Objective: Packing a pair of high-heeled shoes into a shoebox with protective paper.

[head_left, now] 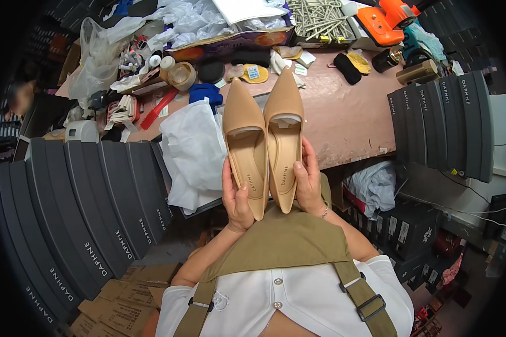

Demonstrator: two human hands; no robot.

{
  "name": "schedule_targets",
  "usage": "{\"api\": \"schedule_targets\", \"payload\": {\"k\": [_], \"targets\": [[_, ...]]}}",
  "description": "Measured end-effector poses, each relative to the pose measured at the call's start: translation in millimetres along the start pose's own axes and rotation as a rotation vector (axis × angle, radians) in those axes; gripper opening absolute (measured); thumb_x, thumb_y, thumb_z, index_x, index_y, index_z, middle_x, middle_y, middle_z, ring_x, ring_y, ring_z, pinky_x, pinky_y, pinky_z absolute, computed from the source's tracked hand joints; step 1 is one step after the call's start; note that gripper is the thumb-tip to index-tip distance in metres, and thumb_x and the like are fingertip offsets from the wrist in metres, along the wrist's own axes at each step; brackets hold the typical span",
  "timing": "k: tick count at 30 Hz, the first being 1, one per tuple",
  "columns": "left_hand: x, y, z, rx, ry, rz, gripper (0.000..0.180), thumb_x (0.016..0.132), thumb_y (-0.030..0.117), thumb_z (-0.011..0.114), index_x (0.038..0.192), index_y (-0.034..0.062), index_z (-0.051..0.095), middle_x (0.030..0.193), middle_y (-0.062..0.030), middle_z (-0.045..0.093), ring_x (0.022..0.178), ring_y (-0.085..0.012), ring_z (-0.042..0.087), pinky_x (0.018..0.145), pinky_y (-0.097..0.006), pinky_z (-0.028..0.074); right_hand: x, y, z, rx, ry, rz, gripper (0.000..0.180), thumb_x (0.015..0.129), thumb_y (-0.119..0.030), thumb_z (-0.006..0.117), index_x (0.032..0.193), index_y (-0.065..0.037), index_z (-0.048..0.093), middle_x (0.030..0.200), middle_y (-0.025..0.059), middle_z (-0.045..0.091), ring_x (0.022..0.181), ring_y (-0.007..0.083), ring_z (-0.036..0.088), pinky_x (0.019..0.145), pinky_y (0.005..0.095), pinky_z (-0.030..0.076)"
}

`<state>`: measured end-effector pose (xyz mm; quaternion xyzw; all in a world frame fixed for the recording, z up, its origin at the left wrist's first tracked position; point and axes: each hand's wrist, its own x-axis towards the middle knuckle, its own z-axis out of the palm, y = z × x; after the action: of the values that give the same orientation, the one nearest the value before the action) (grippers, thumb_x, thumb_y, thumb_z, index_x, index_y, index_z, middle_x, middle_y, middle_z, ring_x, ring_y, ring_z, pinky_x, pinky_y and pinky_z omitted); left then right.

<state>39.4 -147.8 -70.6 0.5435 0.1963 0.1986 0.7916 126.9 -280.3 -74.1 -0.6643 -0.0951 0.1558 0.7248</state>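
Note:
Two tan pointed-toe women's shoes are held side by side in front of me, toes away from me and insoles facing up. My left hand [238, 197] grips the heel end of the left shoe [245, 115], its thumb on the inner side. Around the heel of the right shoe [285, 106] closes my right hand [307, 180], thumb over the edge. White stuffing shows inside both toes. Just left of the shoes, white tissue paper [188, 146] spreads over an open box [203, 207].
Stacks of dark grey shoeboxes stand at left [84, 191] and right [461, 126]. Along the back of the pink worktable [354, 121] lie a red comb [159, 109], a round jar [181, 76], yellow-and-black pads [351, 66] and an orange tool [380, 25]. Brown cartons [121, 303] sit lower left.

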Motion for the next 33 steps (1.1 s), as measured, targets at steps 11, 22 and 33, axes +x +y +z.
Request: {"api": "schedule_targets", "payload": {"k": [11,22,33], "targets": [[4.6,13.4,-38.9,0.081,-0.03,-0.125,0.05,0.095,0.007,0.034,0.142,-0.0059,0.028,0.138,-0.0171,0.044,0.12,-0.0204,0.049,0.1,-0.032,0.039,0.4,-6.8,2.7,0.023,-0.061,0.0,0.054,0.096,-0.019,0.044,0.144,-0.001,0.027,0.128,0.0132,0.047,0.107,0.0168,0.05,0.095,0.0326,0.04],[19.0,30.0,-68.4,0.126,-0.254,-0.018,0.049,0.096,-0.003,0.044,0.143,-0.0001,0.029,0.121,-0.0156,0.058,0.106,-0.0167,0.059,0.092,-0.027,0.045,-1.5,-24.4,-1.5,0.079,-0.211,0.05,0.06,0.088,0.011,0.042,0.144,-0.006,0.03,0.116,0.0081,0.05,0.097,0.0102,0.054,0.085,0.0242,0.044],[37.8,80.6,-82.2,1.103,-0.428,0.727,0.064,0.063,0.001,0.076,0.124,0.0154,0.058,0.14,-0.0177,0.039,0.131,-0.0359,0.038,0.105,-0.049,0.035,22.8,-68.7,-23.0,-0.783,-0.422,-0.488,0.051,0.07,0.004,0.069,0.117,-0.013,0.058,0.108,0.0112,0.053,0.091,0.024,0.058,0.08,0.0342,0.048]]}}
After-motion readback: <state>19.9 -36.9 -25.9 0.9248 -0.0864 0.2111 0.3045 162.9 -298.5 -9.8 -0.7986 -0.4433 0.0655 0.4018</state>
